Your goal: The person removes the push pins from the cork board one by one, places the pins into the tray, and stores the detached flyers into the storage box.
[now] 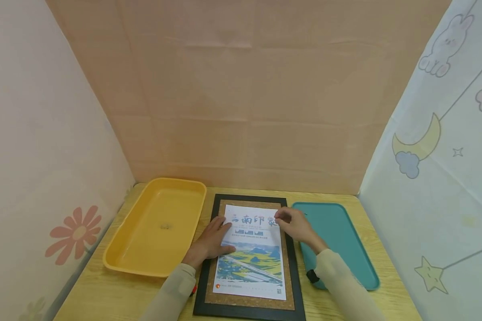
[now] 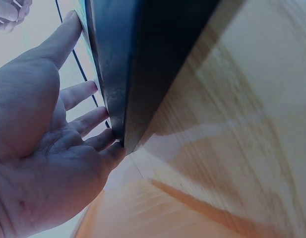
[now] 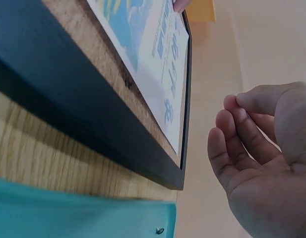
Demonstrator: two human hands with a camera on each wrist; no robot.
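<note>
1. White printed paper sheet (image 1: pixel 251 263) is lying on the black-framed cork board (image 1: pixel 249 311); both hands are covering parts of its side edges.
2. Left hand (image 1: pixel 213 238) is resting on the sheet's left side, fingers extended and spread, gripping nothing. Left-wrist view: the frame is hiding its fingertips.
3. Right hand (image 1: pixel 299 227) is hovering about the sheet's upper right, fingers curled, thumb and fingertip meeting; whether it is pinching anything, cannot tell.
4. Right sleeve is partly hiding the teal plastic tray (image 1: pixel 337 236); the right-wrist view alone is clearly showing a small shiny object (image 3: pixel 159 230) there, too tiny to identify.
5. Left sleeve is mostly hiding something red (image 1: pixel 193 290), unidentifiable.
</note>
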